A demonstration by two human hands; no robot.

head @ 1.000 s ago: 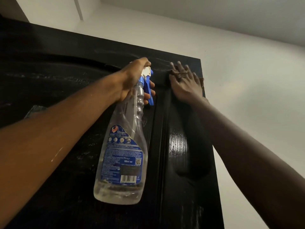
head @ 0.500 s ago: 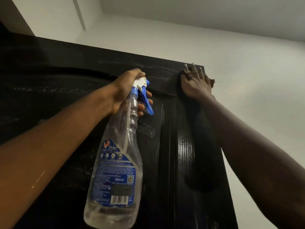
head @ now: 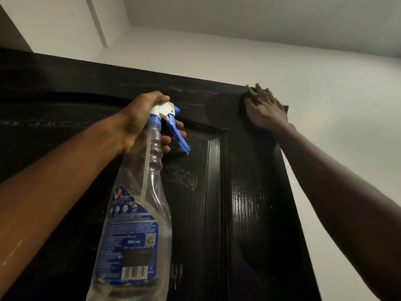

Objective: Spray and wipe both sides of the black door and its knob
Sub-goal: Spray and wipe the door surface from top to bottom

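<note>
Spray bottle (head: 138,187) wore a blue label (head: 132,235) w/ a QR code & a barcode; the print, brand incl., was too blurred to read. Black door (head: 249,213) filled the left & middle, seen from below, w/ white wall (head: 347,105) to its right & ceiling (head: 260,18) above. Wet streaks shone on its panel. L hand (head: 143,120) gripped the bottle's neck, fingers curled behind the blue trigger (head: 176,135), nozzle toward the door. R hand (head: 264,111) lay flat, fingers spread, pressing a brownish cloth (head: 284,108) on the door's top right corner. Bottle was clear plastic, mostly empty, a little clear liquid at the bottom.
</note>
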